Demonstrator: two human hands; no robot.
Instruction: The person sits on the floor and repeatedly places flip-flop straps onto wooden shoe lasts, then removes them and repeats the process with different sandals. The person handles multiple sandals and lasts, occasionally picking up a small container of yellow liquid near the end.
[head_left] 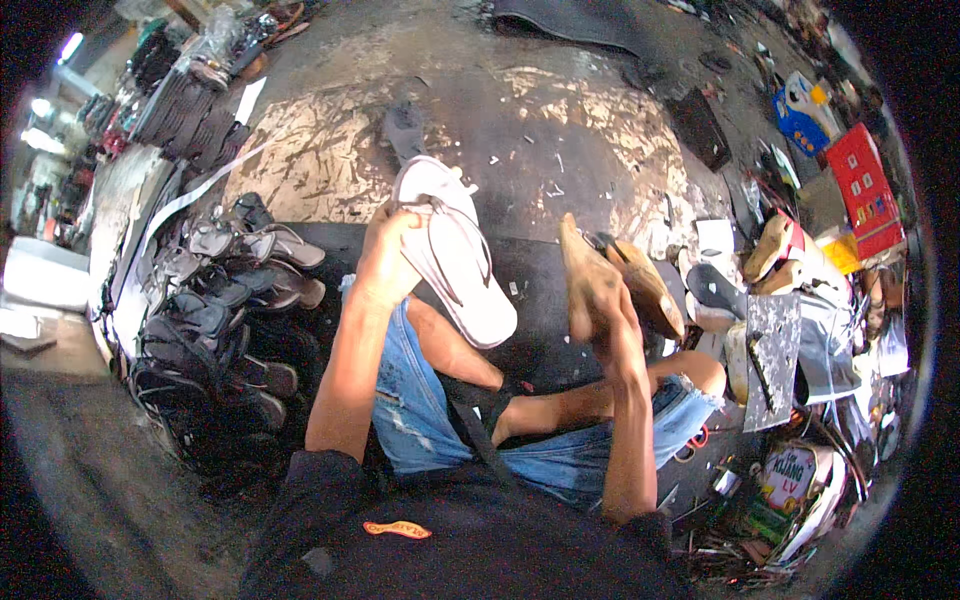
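My left hand [388, 245] is closed around the side of a white flip-flop [455, 265] with thin dark straps, its sole tilted over my crossed legs. The thumb lies across the footbed and the other fingers are behind it. To the right, my right hand [597, 290] is raised edge-on with its fingers stretched forward; nothing shows in it. Just beside it, a brown wooden shoe last [648, 288] lies at an angle, partly behind the hand. Beyond the flip-flop, a dark sole-shaped piece [405, 130] lies on the floor.
Several dark sandals [215, 300] are piled at my left. On the right lie more shoe lasts [768, 250], a speckled grey sheet [772, 360], red-handled scissors [692, 443], a blue and white bottle [803, 115] and a red box [865, 190]. Scraps litter the floor ahead.
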